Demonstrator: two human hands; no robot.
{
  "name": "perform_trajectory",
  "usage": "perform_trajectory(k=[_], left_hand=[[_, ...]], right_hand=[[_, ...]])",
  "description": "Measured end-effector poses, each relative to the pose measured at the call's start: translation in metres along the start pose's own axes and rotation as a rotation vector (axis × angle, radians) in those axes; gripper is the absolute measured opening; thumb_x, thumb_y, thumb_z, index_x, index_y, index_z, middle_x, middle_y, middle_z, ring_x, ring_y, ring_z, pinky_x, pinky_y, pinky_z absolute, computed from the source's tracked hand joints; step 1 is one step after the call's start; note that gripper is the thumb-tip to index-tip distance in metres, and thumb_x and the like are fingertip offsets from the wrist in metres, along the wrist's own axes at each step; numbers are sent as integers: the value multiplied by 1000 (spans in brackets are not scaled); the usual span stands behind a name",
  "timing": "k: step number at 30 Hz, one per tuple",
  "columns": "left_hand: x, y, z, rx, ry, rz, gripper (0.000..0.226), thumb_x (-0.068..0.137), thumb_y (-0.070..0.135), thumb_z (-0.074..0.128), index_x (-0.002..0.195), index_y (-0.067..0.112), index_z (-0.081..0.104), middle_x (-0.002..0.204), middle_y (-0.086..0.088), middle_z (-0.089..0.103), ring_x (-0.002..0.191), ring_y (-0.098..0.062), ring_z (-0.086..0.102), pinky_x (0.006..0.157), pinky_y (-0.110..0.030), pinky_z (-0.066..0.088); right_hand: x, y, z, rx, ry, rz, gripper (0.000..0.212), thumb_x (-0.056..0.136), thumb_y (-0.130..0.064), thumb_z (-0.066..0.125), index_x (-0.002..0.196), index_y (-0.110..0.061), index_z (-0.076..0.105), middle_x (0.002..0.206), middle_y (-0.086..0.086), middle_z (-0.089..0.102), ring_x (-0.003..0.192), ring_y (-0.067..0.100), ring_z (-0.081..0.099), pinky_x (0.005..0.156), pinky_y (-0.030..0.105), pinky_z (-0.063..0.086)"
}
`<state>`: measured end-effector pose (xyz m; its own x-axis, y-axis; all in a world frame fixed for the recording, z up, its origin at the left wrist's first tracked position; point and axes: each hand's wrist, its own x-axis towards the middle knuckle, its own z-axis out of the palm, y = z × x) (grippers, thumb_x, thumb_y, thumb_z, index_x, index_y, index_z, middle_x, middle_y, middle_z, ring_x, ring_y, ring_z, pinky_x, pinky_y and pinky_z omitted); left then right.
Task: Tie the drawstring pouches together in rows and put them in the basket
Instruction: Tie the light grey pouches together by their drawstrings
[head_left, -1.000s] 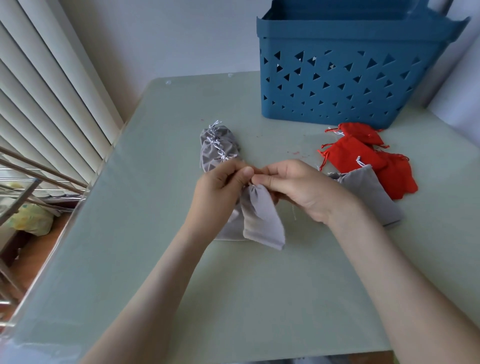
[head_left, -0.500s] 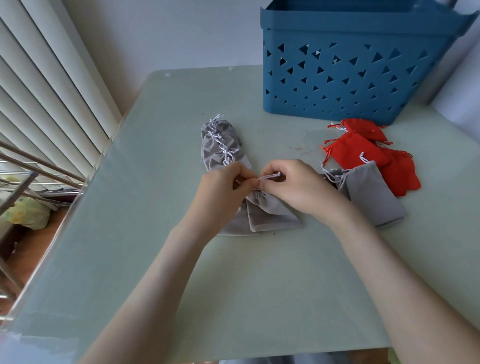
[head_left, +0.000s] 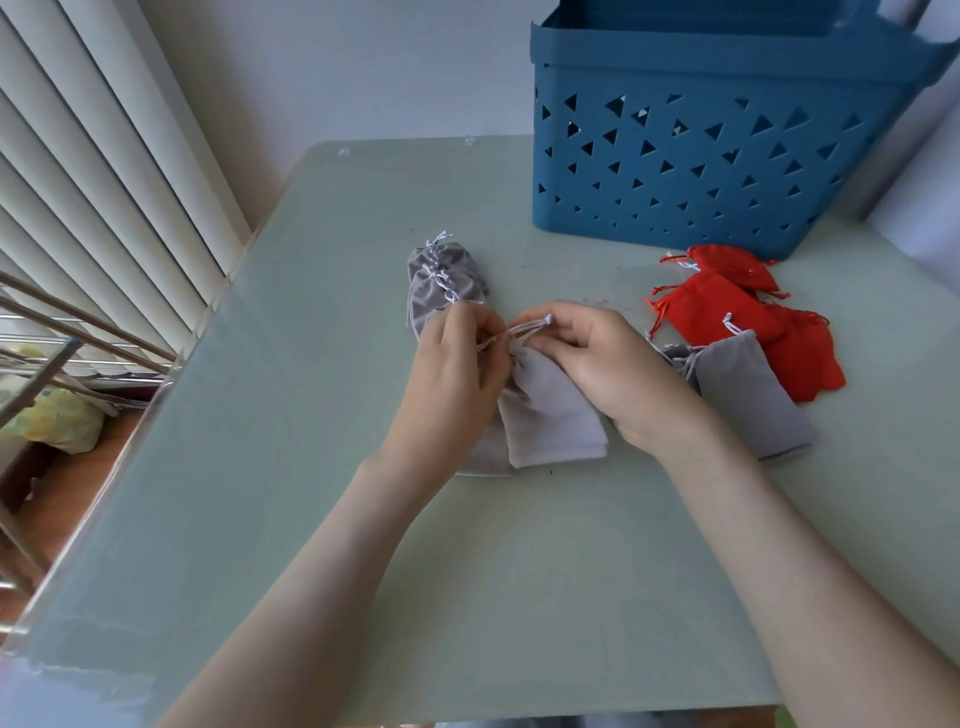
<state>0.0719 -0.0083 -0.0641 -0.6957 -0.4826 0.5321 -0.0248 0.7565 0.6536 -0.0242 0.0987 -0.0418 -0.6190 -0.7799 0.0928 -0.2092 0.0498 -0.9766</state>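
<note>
- Pinching a pale drawstring (head_left: 525, 329) with left hand (head_left: 452, 384), thumb and fingers curled tight on the cord.
- Pinching the same cord with right hand (head_left: 608, 374), fingers curled at the gathered neck of a light gray pouch (head_left: 556, 415).
- Lying flat on the table (head_left: 311, 467), mid-centre, between and partly under both hands: that pouch, bottom edge toward the person.
- Overlapping a second gray pouch (head_left: 485, 457), mostly hidden under the left hand.
- Just beyond the left hand, reaching its knuckles: row of tied gray pouches (head_left: 441, 280), white knotted cords along the middle.
- Right of the right wrist: loose gray pouch (head_left: 748, 400), flat, cords slack, overlapping the edge of the red pile.
- Heaped behind it, near the basket front: red pouches (head_left: 727, 317), count unclear.
- Far right of table, upright: blue basket (head_left: 701, 156), triangle cutouts; inside not visible.
- Left edge: white blinds (head_left: 104, 182).
</note>
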Motion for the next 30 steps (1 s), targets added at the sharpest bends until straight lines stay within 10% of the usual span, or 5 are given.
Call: perform_trajectory(k=[23, 30], left_hand=[[2, 2, -3, -96, 138, 88, 6, 89, 8, 57, 90, 5, 62, 85, 26, 51, 81, -8, 52, 70, 0, 35], [3, -3, 1, 55, 318, 15, 32, 82, 33, 67, 97, 7, 55, 102, -1, 49, 93, -18, 42, 86, -17, 34]], right_hand=[[0, 0, 5, 100, 42, -121, 18, 93, -6, 57, 80, -18, 62, 76, -3, 60, 75, 10, 51, 70, 25, 41], [1, 2, 3, 64, 37, -148, 25, 93, -4, 52, 79, -24, 61, 73, -7, 58, 68, 5, 51, 65, 17, 41]])
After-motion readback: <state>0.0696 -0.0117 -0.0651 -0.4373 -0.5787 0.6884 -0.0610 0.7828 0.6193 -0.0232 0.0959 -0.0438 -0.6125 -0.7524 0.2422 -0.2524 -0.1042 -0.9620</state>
